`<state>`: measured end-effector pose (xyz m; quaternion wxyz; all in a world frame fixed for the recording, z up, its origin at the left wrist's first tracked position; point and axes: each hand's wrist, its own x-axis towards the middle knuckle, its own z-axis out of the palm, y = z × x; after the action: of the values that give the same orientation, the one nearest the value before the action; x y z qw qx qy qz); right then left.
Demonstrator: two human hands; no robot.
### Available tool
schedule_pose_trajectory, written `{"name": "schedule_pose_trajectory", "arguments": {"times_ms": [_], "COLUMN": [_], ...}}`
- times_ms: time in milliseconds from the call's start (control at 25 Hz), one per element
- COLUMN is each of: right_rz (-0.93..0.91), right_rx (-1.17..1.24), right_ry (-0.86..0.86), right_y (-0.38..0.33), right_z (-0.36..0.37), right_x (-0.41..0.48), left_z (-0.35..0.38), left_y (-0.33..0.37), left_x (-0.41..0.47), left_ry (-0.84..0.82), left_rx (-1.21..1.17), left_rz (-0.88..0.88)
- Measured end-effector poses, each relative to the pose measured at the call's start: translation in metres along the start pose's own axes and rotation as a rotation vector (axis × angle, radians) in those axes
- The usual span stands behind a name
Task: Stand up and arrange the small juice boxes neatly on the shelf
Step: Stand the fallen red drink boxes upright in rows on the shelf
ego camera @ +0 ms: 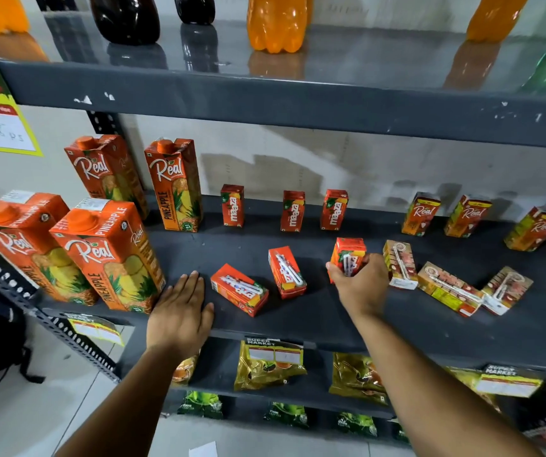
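On the dark shelf (298,321), three small red Maaza boxes (293,211) stand upright at the back, with three small Real boxes (420,214) standing to their right. My right hand (362,285) is closed around a red Maaza box (349,253), tilted up off the shelf. Two more red Maaza boxes lie flat near the front: one (240,289) by my left hand, one (286,272) in the middle. Three small Real boxes (446,288) lie flat to the right. My left hand (180,313) rests flat on the shelf, fingers together, holding nothing.
Four tall Real pineapple cartons (106,249) stand at the shelf's left end. Soda bottles (276,23) line the shelf above. Snack packets (270,366) and price tags hang on the lower shelves. A perforated steel upright (50,321) runs along the left.
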<state>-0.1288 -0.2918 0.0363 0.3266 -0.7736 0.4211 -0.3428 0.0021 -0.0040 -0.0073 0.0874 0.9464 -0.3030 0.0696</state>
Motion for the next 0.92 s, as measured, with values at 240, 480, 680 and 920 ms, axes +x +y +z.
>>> {"name": "schedule_pose_trajectory", "arguments": {"times_ms": [240, 480, 680, 920], "right_rz": [-0.060, -0.219, -0.599, -0.981], "right_rx": [-0.060, -0.558, -0.804, -1.017], "right_ry": [-0.094, -0.453, -0.915, -0.893], "right_y": [-0.014, -0.057, -0.078, -0.079], "right_z": [-0.019, -0.050, -0.068, -0.066], "right_x": [0.010, 0.055, 0.077, 0.090], "left_z": [0.000, 0.000, 0.000, -0.002], "left_y": [0.001, 0.000, 0.000, -0.001], "left_x": [0.000, 0.000, 0.000, -0.001], "left_ry": [-0.003, -0.008, -0.005, -0.013], "left_rx": [0.007, 0.010, 0.011, 0.006], "left_rz": [-0.008, -0.010, -0.013, -0.015]}}
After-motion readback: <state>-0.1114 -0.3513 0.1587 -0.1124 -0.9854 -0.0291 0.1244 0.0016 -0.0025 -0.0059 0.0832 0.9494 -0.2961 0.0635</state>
